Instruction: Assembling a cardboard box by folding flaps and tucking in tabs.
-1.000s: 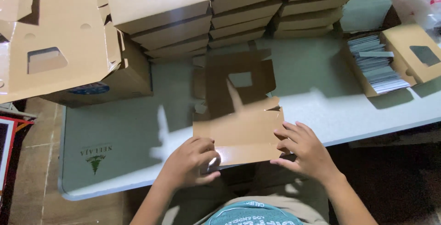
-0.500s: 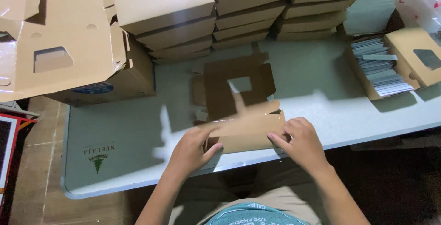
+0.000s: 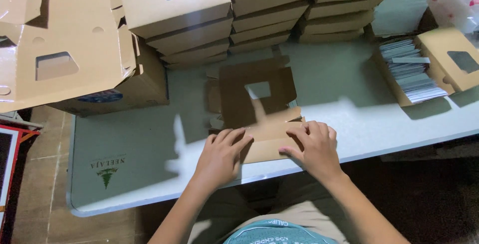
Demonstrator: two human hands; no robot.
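A flat brown cardboard box blank point(image 3: 252, 92) with a square window cut-out lies on the pale table point(image 3: 144, 144). Its near flap point(image 3: 272, 137) is folded over towards the table edge. My left hand point(image 3: 222, 157) presses flat on the left part of that flap, fingers spread. My right hand point(image 3: 312, 147) presses on the flap's right part, fingers curled over its fold. Neither hand grips anything.
Stacks of assembled window boxes point(image 3: 209, 19) line the far side of the table. A pile of flat blanks point(image 3: 55, 44) rests on a carton at the left. An open box of cards point(image 3: 411, 72) sits at the right. The table edge runs just before my body.
The near flap, raised a second ago, has been folded down flat. Both hands moved forward onto it, from gripping its edges to pressing on top.
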